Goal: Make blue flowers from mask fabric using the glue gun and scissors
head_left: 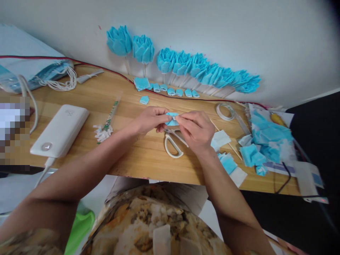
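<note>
Over the middle of the wooden table, my left hand and my right hand meet on a small folded piece of light blue paper. Both hands pinch it with closed fingertips, left from the left side, right from the right. White-handled scissors lie on the table just under my right hand. Beyond the hands, a row of small folded blue pieces lies near the wall.
Several finished blue paper flowers on sticks lean against the wall. A white power bank with its cable lies left. A tape roll, wooden sticks and a heap of blue paper scraps lie right. A red cable runs along the back.
</note>
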`<state>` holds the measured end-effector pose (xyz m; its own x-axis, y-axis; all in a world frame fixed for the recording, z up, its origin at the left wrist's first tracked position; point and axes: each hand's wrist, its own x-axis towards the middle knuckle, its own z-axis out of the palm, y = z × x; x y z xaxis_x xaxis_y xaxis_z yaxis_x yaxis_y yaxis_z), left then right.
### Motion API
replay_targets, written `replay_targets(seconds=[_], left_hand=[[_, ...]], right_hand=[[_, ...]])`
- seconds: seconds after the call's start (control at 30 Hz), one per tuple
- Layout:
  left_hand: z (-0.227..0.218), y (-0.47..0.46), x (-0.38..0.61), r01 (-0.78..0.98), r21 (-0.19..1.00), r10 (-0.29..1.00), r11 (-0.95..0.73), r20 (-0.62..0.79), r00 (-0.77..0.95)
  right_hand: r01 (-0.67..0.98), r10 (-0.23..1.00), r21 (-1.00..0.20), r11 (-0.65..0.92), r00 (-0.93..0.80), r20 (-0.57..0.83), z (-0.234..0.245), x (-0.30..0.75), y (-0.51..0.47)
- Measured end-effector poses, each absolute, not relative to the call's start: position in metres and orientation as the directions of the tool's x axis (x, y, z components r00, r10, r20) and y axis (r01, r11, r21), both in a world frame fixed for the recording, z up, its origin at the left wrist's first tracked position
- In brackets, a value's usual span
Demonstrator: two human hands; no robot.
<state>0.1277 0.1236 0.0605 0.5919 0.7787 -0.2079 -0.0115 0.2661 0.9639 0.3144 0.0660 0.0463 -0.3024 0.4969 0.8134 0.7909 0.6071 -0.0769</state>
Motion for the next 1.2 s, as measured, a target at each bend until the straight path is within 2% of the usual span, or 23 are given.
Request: replay_targets(seconds=[0.2,0.43,0.97,1.2], left_hand=[[0.0614,0.1246,0.1279,0.029,0.969,0.788,0.247,-0.218,0.576],[0.0612,0.1236,0.1272,0.035,0.971,0.764,0.235,-0.207,0.612],[0.0579,0.1257,0.1274,0.019,0.969,0.788,0.245,-0.210,0.579],[0.0574,0.1247,0.1276,0.000,0.971,0.784,0.239,-0.192,0.591]], right_hand=[[0.792,0.523,-0.143,0.594,-0.245,0.816,0.0453,0.3157,0.0673],[0.777,0.442,-0.077,0.625,-0.271,0.855,0.0434,0.3155,0.0682],[0.789,0.548,-0.122,0.603,-0.297,0.782,0.0425,0.3156,0.0682],[0.775,0.545,-0.130,0.619,-0.304,0.781,0.0426,0.3142,0.0683]])
